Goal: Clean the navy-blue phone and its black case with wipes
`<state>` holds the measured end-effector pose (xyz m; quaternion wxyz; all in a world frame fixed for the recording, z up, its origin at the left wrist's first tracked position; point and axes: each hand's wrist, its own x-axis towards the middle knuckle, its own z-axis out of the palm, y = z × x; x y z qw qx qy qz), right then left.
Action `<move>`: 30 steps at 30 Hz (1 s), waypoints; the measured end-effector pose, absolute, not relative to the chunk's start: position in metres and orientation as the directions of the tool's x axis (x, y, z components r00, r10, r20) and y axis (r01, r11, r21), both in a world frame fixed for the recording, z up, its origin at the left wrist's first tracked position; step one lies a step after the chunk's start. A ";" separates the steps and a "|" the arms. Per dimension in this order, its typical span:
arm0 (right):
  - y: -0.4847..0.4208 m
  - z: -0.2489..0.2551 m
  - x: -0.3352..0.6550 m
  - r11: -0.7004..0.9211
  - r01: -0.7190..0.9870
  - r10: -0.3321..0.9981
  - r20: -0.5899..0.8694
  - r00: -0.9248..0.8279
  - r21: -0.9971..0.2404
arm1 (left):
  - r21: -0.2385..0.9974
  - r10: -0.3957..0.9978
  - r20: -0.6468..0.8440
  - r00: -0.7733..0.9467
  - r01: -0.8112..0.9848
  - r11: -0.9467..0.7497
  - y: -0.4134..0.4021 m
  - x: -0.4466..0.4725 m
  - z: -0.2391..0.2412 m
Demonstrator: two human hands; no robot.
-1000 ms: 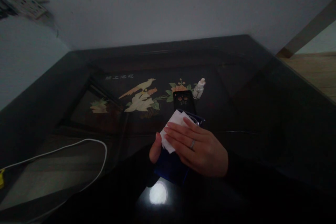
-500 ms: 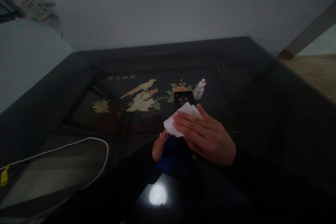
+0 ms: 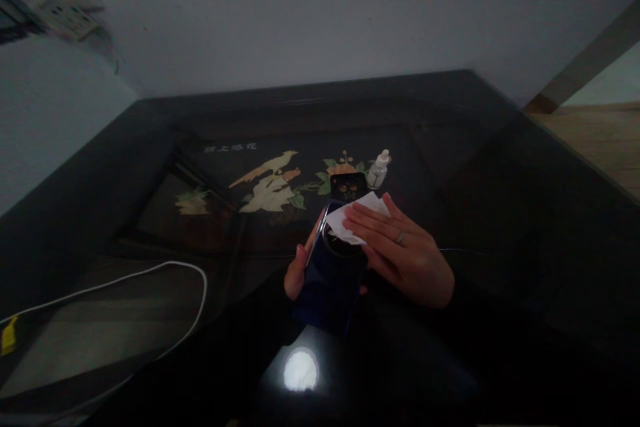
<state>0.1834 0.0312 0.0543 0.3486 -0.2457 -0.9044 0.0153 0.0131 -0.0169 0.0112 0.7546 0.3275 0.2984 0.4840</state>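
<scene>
A dark blue phone (image 3: 330, 287) lies back side up in my left hand (image 3: 297, 273), whose fingers wrap round its left edge; fingertips show at the right edge. Its round black camera ring (image 3: 343, 245) is partly covered by a folded white tissue (image 3: 369, 205). With fingers laid flat and together, my right hand (image 3: 405, 250) presses that tissue on the phone's upper back. A ring sits on one finger. Just beyond the phone is a black case-like object (image 3: 349, 185) with round openings, partly hidden by the tissue.
A small dropper bottle (image 3: 379, 170) stands behind the tissue. The glossy dark table (image 3: 440, 133) bears a bird-and-flower picture. A white cable (image 3: 173, 263) curves across the left side, near a yellow tag (image 3: 9, 337). A wall (image 3: 300, 20) rises behind.
My right hand and the tissue have moved slightly right, uncovering the phone's top left corner and part of its camera ring. My left hand has shifted a little left with the phone.
</scene>
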 end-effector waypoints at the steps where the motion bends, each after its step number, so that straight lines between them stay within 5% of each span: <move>1: 0.029 0.053 0.186 0.880 0.436 0.452 0.618 -0.643 -0.188 | 0.700 0.914 -0.129 0.383 -0.618 0.358 -0.017 0.012 0.011; 6: 0.016 0.044 0.191 0.889 0.444 0.418 0.601 -0.681 -0.115 | 0.439 0.920 -0.102 0.379 -0.812 0.384 -0.016 0.011 0.009; 19: 0.008 0.034 0.169 0.917 0.399 0.325 0.546 -0.772 0.018 | 0.363 0.880 -0.408 0.242 -0.842 0.400 -0.002 0.018 0.020; 30: 0.019 0.042 0.144 0.874 0.486 0.402 0.541 -0.739 0.016 | 0.402 0.900 -0.426 0.094 -0.871 0.282 0.004 0.018 0.016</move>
